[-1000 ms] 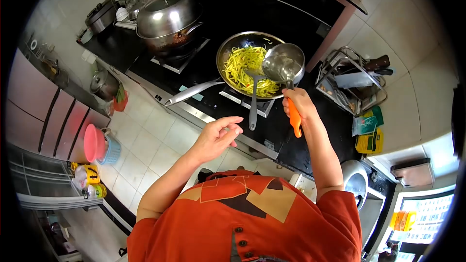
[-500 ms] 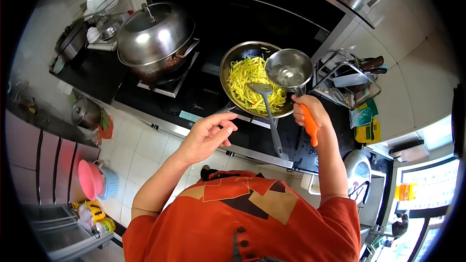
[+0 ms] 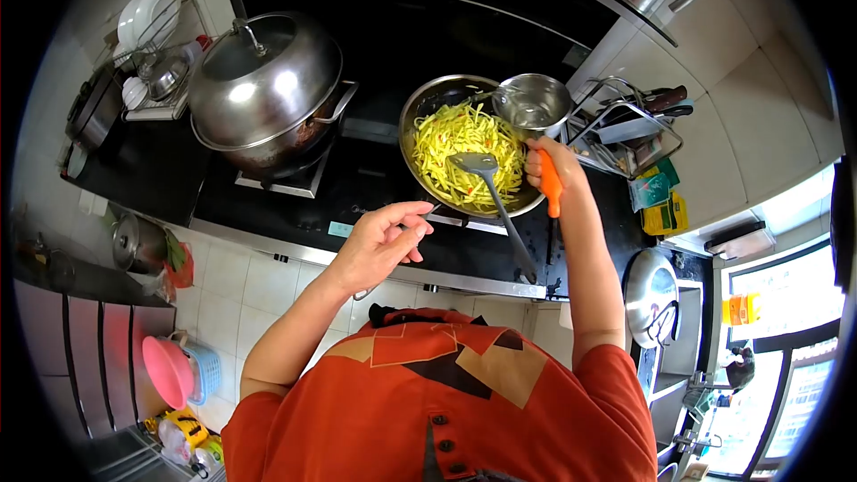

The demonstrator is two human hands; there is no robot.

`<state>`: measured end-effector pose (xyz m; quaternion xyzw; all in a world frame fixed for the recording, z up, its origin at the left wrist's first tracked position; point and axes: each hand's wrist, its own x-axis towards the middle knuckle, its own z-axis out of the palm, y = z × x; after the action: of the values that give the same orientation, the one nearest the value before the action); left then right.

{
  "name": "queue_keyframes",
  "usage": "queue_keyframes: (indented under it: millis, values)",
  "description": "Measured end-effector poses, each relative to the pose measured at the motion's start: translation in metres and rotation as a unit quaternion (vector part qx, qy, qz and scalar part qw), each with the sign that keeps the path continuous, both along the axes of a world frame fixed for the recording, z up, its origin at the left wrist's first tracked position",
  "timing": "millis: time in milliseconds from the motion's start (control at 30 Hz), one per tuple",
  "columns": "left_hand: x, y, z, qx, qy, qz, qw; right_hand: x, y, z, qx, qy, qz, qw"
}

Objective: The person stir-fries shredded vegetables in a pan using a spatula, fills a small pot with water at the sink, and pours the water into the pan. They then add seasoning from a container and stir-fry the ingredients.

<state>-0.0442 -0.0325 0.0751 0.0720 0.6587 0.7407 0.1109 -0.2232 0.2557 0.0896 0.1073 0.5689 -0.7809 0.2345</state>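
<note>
My right hand [image 3: 555, 163] is wrapped round the orange handle of a steel ladle [image 3: 532, 103]. Its deep round bowl is over the right rim of the wok, with a shiny, clear look inside. Yellow-green shredded vegetable strips [image 3: 460, 143] with small red bits fill the wok [image 3: 418, 105]. A grey spatula [image 3: 507, 223] rests in the wok, its blade on the strips and its handle leaning over the front rim. My left hand [image 3: 384, 241] hovers in front of the wok, fingers loosely bent and apart, holding nothing; it partly hides what looks like the wok's handle.
A large lidded steel pot [image 3: 259, 80] stands on the left burner. Right of the wok is a wire rack [image 3: 625, 125] with knives, with packets [image 3: 665, 214] beside it. Dishes [image 3: 147, 18] stand at the far left. A pink basin [image 3: 168, 373] is low on the left.
The view has shifted slightly. The ladle has moved a little up and away from me with my right hand. My left hand keeps nearly the same pose.
</note>
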Motion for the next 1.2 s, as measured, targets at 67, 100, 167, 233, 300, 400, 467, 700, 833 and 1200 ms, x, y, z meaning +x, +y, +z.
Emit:
queue_keyframes:
  millis: [67, 100, 167, 233, 300, 400, 467, 700, 833, 1200]
  values:
    - [-0.004, 0.003, 0.002, -0.002, 0.002, -0.005, 1.0, 0.01, 0.03, 0.006, -0.023, -0.007, 0.01, 1.0]
    - [-0.006, 0.005, 0.002, -0.005, 0.002, -0.005, 1.0, 0.025, 0.033, 0.021, -0.002, 0.001, -0.007, 1.0]
    - [-0.01, 0.009, 0.0, 0.003, -0.002, -0.009, 1.0, 0.048, 0.047, 0.04, 0.021, -0.006, -0.016, 1.0]
    - [-0.013, 0.011, -0.002, 0.014, -0.005, -0.003, 1.0, 0.065, 0.062, 0.048, 0.037, -0.009, -0.002, 0.999]
    - [-0.014, 0.009, -0.002, 0.032, -0.001, 0.021, 0.999, 0.084, 0.067, 0.056, 0.05, -0.012, 0.002, 0.999]
    - [-0.017, 0.006, -0.004, 0.04, 0.017, 0.076, 0.996, 0.104, 0.062, 0.06, 0.118, 0.02, 0.032, 0.992]
    - [-0.018, 0.007, 0.0, 0.04, 0.016, 0.093, 0.995, 0.108, 0.056, 0.057, 0.128, 0.009, 0.066, 0.99]
    - [-0.014, 0.019, -0.001, 0.042, 0.0, 0.099, 0.994, 0.116, 0.043, 0.054, 0.165, -0.019, 0.112, 0.98]
    - [-0.009, 0.023, 0.003, 0.047, -0.004, 0.103, 0.994, 0.129, 0.069, 0.057, 0.125, -0.02, 0.051, 0.991]
    - [-0.004, 0.044, 0.0, 0.071, 0.011, 0.053, 0.996, 0.133, 0.133, 0.055, 0.086, 0.005, -0.035, 0.996]
